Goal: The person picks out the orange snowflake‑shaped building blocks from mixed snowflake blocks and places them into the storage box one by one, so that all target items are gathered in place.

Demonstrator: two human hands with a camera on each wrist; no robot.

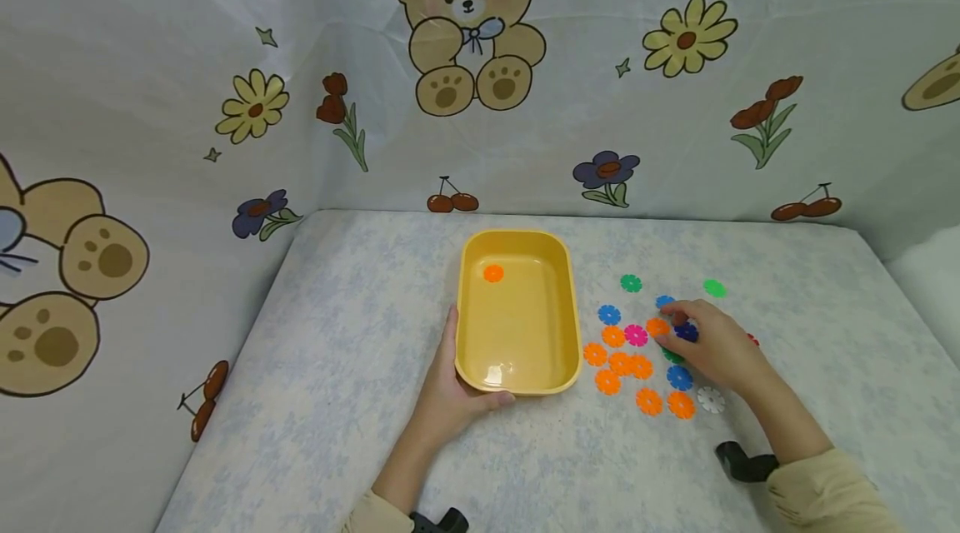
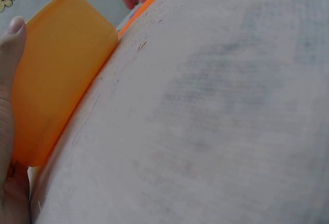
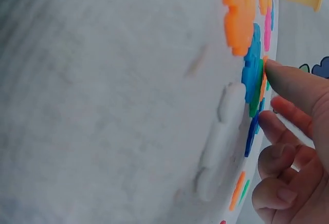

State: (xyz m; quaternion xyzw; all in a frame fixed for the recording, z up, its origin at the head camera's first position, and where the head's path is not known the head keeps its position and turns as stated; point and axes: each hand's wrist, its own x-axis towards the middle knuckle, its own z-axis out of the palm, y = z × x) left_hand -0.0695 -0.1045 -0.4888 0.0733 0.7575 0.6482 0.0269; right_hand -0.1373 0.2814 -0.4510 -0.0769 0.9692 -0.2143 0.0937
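Note:
A yellow plastic tray (image 1: 517, 316) stands on the table with one orange snowflake disc (image 1: 493, 273) lying inside it. My left hand (image 1: 450, 391) grips the tray's near left corner, its thumb along the near rim and its fingers at the left wall. To the tray's right, my right hand (image 1: 716, 346) reaches down among loose snowflake discs. Its thumb and index finger pinch the edges of another orange disc (image 1: 657, 326), which appears still flat on the table. A dark blue disc (image 1: 686, 331) and a green disc (image 1: 672, 356) lie partly hidden under that hand.
Several orange discs (image 1: 608, 381) are spread beside the tray, with a pink disc (image 1: 636, 336), blue discs (image 1: 679, 377) and a white disc (image 1: 711, 400). Green discs (image 1: 631, 283) lie farther back. A printed cloth wall (image 1: 525, 158) rises behind the table.

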